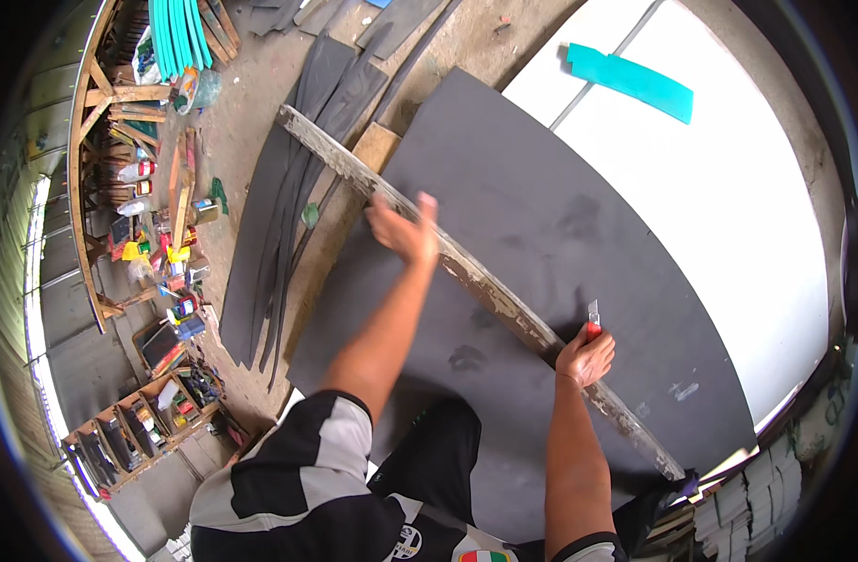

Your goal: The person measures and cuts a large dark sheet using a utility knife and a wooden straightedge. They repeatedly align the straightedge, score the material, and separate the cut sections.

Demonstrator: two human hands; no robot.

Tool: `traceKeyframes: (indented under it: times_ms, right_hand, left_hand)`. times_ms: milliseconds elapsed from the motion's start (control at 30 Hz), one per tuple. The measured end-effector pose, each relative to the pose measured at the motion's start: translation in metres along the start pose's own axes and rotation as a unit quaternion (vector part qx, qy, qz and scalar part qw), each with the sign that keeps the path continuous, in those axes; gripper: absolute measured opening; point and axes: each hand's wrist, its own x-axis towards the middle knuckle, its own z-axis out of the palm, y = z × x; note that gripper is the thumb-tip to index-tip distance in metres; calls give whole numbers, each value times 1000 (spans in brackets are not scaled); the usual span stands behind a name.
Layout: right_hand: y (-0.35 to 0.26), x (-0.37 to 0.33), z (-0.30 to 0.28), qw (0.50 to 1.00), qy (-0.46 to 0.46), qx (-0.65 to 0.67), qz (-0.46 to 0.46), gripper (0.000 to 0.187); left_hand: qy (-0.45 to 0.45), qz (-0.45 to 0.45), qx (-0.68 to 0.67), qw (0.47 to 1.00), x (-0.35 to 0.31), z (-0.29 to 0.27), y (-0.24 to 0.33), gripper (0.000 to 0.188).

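Note:
A long, worn straightedge bar (490, 290), spotted with pale paint or plaster, lies diagonally across a large dark grey foam-like sheet (522, 197). My left hand (407, 232) is on the bar's upper part, thumb on one side and fingers on the other, gripping it. My right hand (586, 359) is closed round a red utility knife (594, 328). The knife's blade points away from me, above the sheet just beyond the bar. That hand is over the bar's lower half; whether it touches the bar I cannot tell.
Under the sheet is a white panel (729, 215) with a turquoise strip (635, 82) on it. Dark offcut strips (288, 206) lie on the floor at left. Farther left are wooden shelving (119, 94) with bottles and a divided wooden box (134, 431). White stacked material (757, 496) stands lower right.

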Motion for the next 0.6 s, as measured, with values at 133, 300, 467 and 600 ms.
traceKeyframes:
  times_ms: [133,300,467,600]
  right_hand:
    - [-8,0,-6,999,-32,-4,10,30]
    - [0,0,-3,1000,-7,-11,7,30]
    - [-3,1,-3,1000,-16,-9,3,29]
    - [-2,2,-3,1000,-12,-8,2,29]
  left_hand:
    - [-128,-347,-276,887,131,1,-72,100]
    - [-159,-381,-279,867,138,13,-55,99]
    - [-179,-363,-328,853,143,15,-86,95]
    - [-203,-363,-350,840,138,11,-84,92]
